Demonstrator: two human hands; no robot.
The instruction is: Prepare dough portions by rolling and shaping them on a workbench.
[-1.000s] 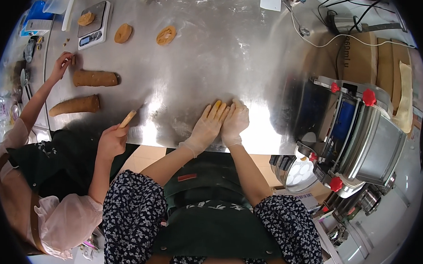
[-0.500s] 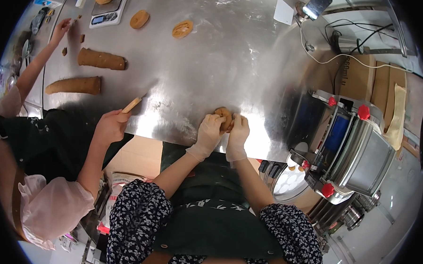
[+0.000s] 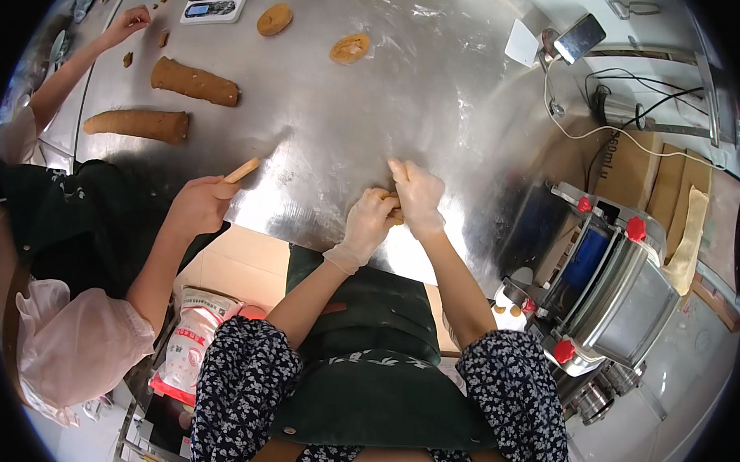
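In thin clear gloves, both my hands are over the near edge of the metal table. My left hand (image 3: 368,228) is closed on a small piece of brown dough (image 3: 398,216), most of it hidden by the fingers. Close against it on the right, my right hand (image 3: 421,198) is closed too, its fingertips pointing away past the dough; what they hold, if anything, is hidden. Farther off lie a flat oval dough piece (image 3: 350,48) and a round one (image 3: 274,19).
At left, a co-worker's hand (image 3: 202,203) grips a wooden-handled tool (image 3: 242,170) near two dough logs (image 3: 196,81). Beyond stands a scale (image 3: 212,9) bearing dough. A roller machine (image 3: 604,266) with red knobs is at right; a phone (image 3: 580,38) stands far right.
My right hand has moved up and away over the dough, turning its fingers inward. My left hand still holds the dough. The whole view has shifted slightly.
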